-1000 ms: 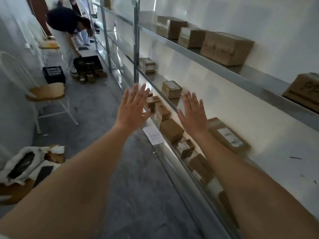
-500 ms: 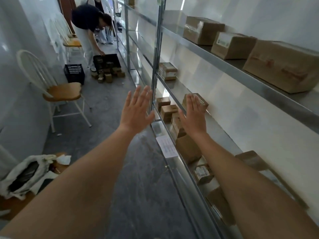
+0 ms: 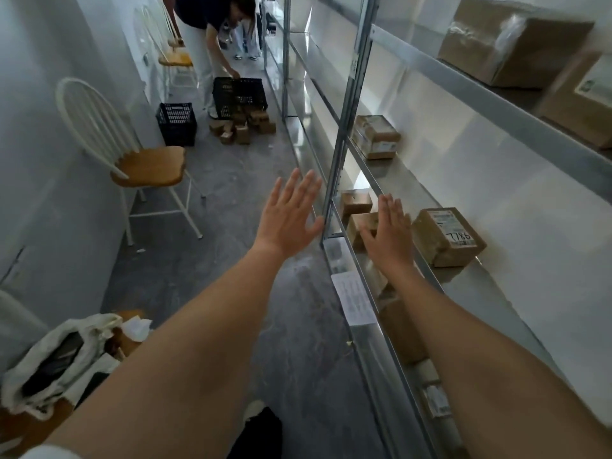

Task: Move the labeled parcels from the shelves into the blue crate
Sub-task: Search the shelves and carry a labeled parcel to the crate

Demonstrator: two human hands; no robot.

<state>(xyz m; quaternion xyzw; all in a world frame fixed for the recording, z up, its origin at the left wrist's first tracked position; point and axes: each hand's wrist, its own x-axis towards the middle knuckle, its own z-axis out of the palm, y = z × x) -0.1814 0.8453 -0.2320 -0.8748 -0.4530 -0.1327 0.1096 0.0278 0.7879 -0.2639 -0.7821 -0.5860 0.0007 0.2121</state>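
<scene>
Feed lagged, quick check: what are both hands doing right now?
Left hand: open, fingers spread, holding nothing.
Right hand: open, flat, holding nothing.

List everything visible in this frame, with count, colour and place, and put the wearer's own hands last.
Parcels on shelves: at least seven, brown, right racks.
Shelving: grey metal, right side.
Paper sheet: one, white, on a shelf edge.
Parcels on floor: a pile, brown, beside the far crate.
Crates: two, dark, on the floor far down the aisle.
Chairs: at least two, white with wooden seats, left wall.
Another person: bending over the far crate.
Bag: white, lower left.
Left hand: open, empty.
Right hand: open, empty.
</scene>
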